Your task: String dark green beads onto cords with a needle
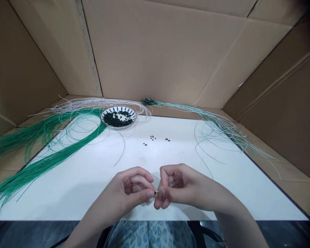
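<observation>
My left hand pinches a small dark bead between thumb and forefinger, close to the table's front edge. Touching it from the other side is my right hand, its thumb and finger closed on a thin whitish strand whose short end shows at the bead. Whether the strand passes through the bead is too small to tell. Several loose dark beads lie in little groups on the white tabletop beyond my hands.
A striped-rim plate of dark beads stands at the back left. Green strands and white strands spread around it. A bundle of strands with dark beaded ends runs along the back right. Cardboard walls enclose the table.
</observation>
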Demonstrator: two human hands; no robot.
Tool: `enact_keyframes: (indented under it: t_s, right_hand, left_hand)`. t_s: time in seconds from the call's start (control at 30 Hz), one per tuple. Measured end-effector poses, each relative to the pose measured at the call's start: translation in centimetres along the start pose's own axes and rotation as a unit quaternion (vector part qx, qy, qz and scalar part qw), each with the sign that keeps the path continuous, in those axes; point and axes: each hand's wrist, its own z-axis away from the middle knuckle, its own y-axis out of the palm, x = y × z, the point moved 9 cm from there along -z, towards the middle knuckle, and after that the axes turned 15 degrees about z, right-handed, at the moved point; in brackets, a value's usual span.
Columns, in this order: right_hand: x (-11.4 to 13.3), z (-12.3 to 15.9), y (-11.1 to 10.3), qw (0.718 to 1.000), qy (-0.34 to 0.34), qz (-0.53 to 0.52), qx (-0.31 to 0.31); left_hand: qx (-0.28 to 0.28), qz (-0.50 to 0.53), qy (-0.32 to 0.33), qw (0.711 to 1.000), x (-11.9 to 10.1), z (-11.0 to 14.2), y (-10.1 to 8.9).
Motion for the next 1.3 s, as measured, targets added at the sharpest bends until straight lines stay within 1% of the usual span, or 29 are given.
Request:
enact_keyframes:
  t_s: [0.1, 0.33, 0.63, 0.9, 1.1, 1.3]
  right_hand:
    - [0.0, 0.0, -0.1, 1.000, 0.003, 0.001, -0.006]
    - [0.0, -0.2, 0.3, 1.000, 0.008, 0.003, 0.015]
    - [0.0, -0.3, 0.4, 1.000, 0.010, 0.015, 0.013]
    - [0.2, -0.6, 0.4, 1.000, 0.020, 0.019, 0.003]
    - [0.0, -0.3, -0.2, 0.998, 0.015, 0.046, -0.036]
    - [0.4, 0.3, -0.5, 0.988, 0.011, 0.123, -0.098]
  left_hand:
    - [-0.004, 0.004, 0.007, 1.000, -0.2, 0.1, 0.0]
    - [-0.010, -0.013, 0.006, 1.000, -0.6, 0.6, 0.2]
    - [-0.017, -0.060, 0.007, 0.998, -1.1, 0.9, 0.3]
    - [-0.032, -0.063, 0.018, 0.997, -1.4, 1.0, 0.0]
    - [-0.025, -0.054, 0.032, 0.998, -1.5, 0.9, -0.1]
    - [-0.037, -0.035, 0.050, 0.997, -1.5, 0.7, -0.2]
